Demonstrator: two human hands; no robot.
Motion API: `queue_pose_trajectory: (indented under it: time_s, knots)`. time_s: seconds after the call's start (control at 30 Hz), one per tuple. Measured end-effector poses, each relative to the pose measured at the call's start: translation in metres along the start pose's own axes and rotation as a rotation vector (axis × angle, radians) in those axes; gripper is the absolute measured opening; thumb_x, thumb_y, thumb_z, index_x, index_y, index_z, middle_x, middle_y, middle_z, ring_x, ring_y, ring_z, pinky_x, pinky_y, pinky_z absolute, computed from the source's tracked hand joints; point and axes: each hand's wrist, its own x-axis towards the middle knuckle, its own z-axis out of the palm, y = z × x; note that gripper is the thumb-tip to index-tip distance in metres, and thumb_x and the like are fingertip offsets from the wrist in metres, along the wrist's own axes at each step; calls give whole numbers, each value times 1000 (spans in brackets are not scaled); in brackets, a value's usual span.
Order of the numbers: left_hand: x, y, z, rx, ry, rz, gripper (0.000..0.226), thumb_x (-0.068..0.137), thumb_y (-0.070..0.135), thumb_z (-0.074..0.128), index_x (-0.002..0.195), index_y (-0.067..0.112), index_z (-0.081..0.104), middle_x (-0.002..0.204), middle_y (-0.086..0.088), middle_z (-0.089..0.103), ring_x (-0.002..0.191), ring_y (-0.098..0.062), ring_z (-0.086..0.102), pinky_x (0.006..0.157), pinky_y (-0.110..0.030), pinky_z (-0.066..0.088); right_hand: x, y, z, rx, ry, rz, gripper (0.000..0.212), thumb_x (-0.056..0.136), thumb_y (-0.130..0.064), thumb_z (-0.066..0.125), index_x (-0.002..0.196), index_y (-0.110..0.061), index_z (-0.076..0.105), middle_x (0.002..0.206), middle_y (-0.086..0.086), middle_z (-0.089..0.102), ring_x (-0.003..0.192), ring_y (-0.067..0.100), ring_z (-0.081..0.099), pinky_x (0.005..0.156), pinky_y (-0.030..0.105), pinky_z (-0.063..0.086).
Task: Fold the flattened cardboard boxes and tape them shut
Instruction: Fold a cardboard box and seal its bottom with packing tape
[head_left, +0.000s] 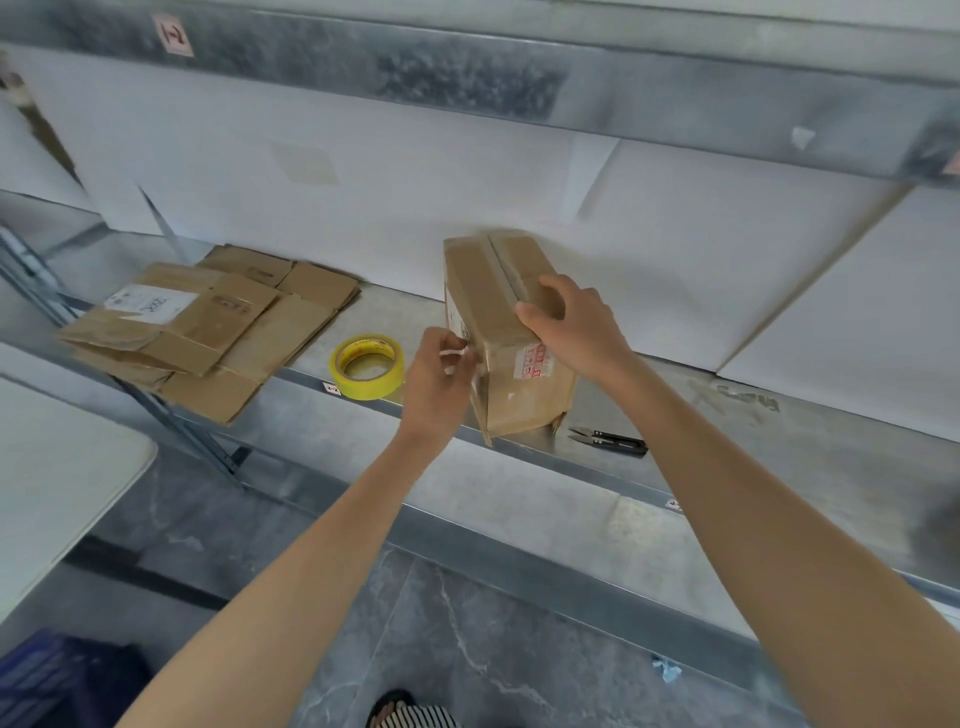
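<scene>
A folded brown cardboard box (488, 306) stands on the metal shelf (701, 441), its top flaps meeting along a seam. My right hand (574, 325) grips the box's top near edge, thumb on the left flap and fingers over the right flap. My left hand (441, 376) is at the box's left near corner and pinches a small whitish scrap, apparently tape, against the box edge. A yellow tape roll (368, 367) lies flat on the shelf just left of my left hand. A pile of flattened cardboard boxes (208, 327) lies further left on the shelf.
Small black snips (610, 441) lie on the shelf right of the box. A white wall panel backs the shelf, and a metal shelf beam (467, 88) runs overhead. A white table edge (62, 478) is at lower left, above a grey stone floor.
</scene>
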Motion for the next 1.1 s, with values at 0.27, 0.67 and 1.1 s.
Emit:
queue_pose_trajectory:
  time_s: [0.27, 0.67, 1.1]
  knots:
    - [7, 3, 19, -30, 160, -45, 39, 91, -5, 35, 121, 14, 50, 119, -5, 56, 96, -13, 57, 91, -20, 47, 1, 3, -10, 262, -118, 11, 45, 99, -44, 25, 114, -13, 53, 116, 11, 57, 107, 32, 53, 92, 42, 45]
    - [12, 30, 43, 64, 97, 41, 38, 98, 13, 41, 135, 9, 49, 141, -4, 44, 125, -14, 45, 94, -7, 32, -9, 17, 9, 466, 65, -91, 40, 101, -23, 41, 141, -17, 44, 122, -10, 59, 102, -6, 50, 85, 4, 32]
    - [19, 25, 2, 531, -201, 332, 85, 78, 69, 38, 137, 8, 44, 134, -9, 49, 113, -26, 53, 90, -32, 45, -12, 38, -9, 78, -102, -288, 63, 95, -50, 41, 150, -22, 23, 152, 0, 33, 134, 17, 38, 106, 24, 29]
